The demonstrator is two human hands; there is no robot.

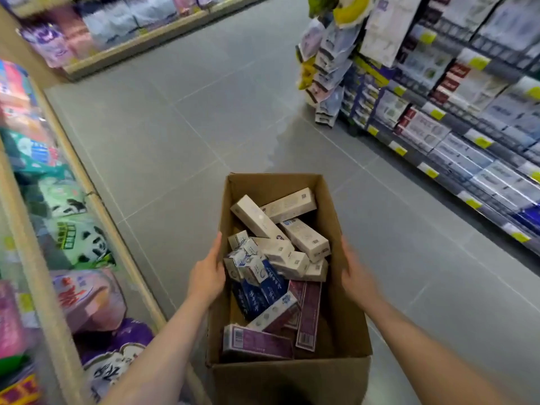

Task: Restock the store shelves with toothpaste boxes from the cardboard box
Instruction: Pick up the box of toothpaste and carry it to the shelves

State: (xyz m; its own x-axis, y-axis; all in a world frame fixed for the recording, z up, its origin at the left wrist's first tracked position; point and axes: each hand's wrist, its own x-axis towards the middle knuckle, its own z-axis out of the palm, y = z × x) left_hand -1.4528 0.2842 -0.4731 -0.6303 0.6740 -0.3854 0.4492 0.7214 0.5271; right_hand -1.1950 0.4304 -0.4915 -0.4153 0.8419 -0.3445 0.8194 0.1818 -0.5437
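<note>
An open brown cardboard box [336, 323] is held out in front of me above the grey floor. Inside lie several toothpaste boxes in a loose heap: white ones [304, 238] toward the far end, blue ones [263, 285] in the middle, purple ones [257, 343] nearest me. My left hand [207, 276] presses flat against the box's left wall. My right hand [356, 276] presses against its right wall. The shelves on the right [455, 147] carry rows of toothpaste boxes behind yellow price tags.
A wooden-edged shelf [96, 206] on the left is packed with soft tissue and pad packs. Hanging bags [327, 74] stick out at the end of the right shelving. A low shelf [131, 45] crosses the far end of the tiled aisle [204, 118].
</note>
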